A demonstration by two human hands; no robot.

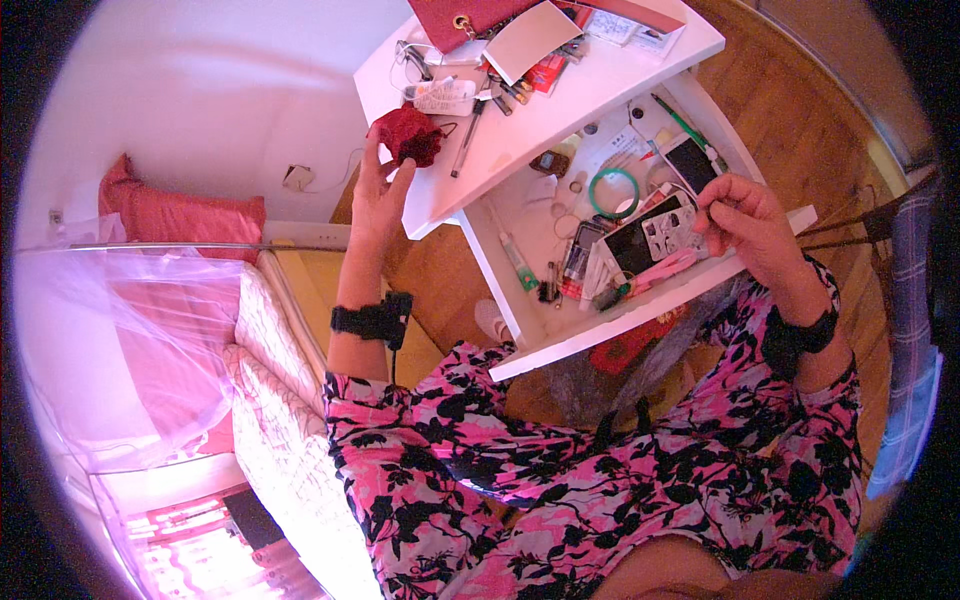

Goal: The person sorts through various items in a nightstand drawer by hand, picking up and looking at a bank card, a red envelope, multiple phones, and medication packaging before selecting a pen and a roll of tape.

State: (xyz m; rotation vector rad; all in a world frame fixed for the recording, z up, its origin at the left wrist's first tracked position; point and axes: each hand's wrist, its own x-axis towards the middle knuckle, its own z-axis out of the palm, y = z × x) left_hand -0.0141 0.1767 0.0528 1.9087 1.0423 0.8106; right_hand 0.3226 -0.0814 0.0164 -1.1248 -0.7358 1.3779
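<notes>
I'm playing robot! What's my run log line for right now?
left hand: holding dark-red bundle | right hand: over drawer, fingers curled, contents unclear | drawer: open, green ring inside

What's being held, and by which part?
The left hand holds a crumpled dark red bundle by its near-left edge; whether the right hand pinches anything, I can't tell.
</notes>
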